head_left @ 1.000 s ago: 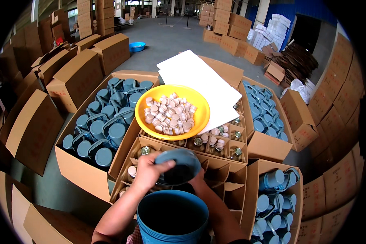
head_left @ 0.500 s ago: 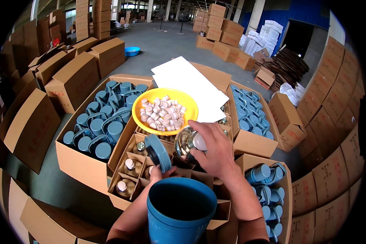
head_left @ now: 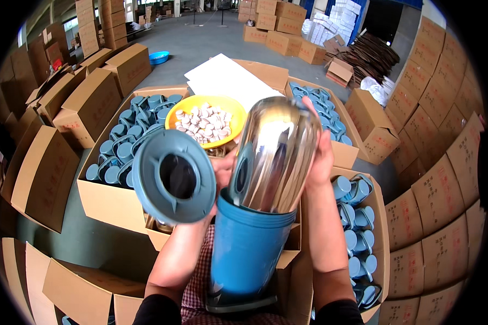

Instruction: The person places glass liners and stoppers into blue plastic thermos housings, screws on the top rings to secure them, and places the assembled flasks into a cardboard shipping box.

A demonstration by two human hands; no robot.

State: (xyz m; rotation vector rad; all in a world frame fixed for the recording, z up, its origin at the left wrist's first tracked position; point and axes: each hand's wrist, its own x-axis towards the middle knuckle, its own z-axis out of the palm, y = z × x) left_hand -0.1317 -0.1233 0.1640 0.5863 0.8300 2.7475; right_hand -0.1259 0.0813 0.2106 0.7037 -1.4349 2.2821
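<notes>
My right hand (head_left: 321,162) is wrapped round the right side of a shiny silver glass flask liner (head_left: 279,157). The liner's rounded end points up, and its lower end sits inside the mouth of a blue thermos casing (head_left: 249,249), which stands slightly tilted in front of my body. In my left hand (head_left: 222,172) is a blue thermos collar (head_left: 149,179), a ring with a dark round hole, held to the left of the casing. Part of the left fingers is hidden behind the liner and the casing's rim.
Beyond my hands, a yellow bowl (head_left: 234,132) of small pale stoppers (head_left: 203,122) rests beside white sheets (head_left: 217,78). Cartons of blue lidded parts stand left (head_left: 111,200) and right (head_left: 382,254). Stacked cardboard boxes (head_left: 444,200) line the right side.
The right hand has lifted the liner out of the divided carton and brought it to the casing's mouth. The left hand has turned the collar toward me. The view has shifted.
</notes>
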